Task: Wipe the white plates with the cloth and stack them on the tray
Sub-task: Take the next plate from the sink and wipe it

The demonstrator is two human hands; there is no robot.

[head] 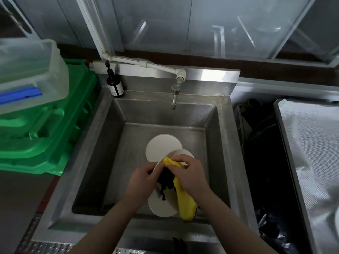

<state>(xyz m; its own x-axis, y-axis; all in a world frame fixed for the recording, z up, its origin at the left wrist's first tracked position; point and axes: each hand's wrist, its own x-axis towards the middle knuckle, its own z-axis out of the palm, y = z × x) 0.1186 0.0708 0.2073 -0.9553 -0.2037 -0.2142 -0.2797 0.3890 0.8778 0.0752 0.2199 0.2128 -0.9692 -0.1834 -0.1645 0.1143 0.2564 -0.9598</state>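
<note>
Over the steel sink, my left hand grips the rim of a tilted white plate. My right hand holds a yellow cloth with a black underside bunched against that plate; the cloth's tail hangs down toward me. A second white plate lies flat on the sink floor behind my hands. A third white plate lies on the floor below my hands, partly covered by the cloth. The tray stands to the right, lined with white sheeting.
A tap juts over the back of the sink, with a dark bottle on the rim at the left. Green crates and a clear plastic box stack at the left. A dark bin bag fills the gap on the right.
</note>
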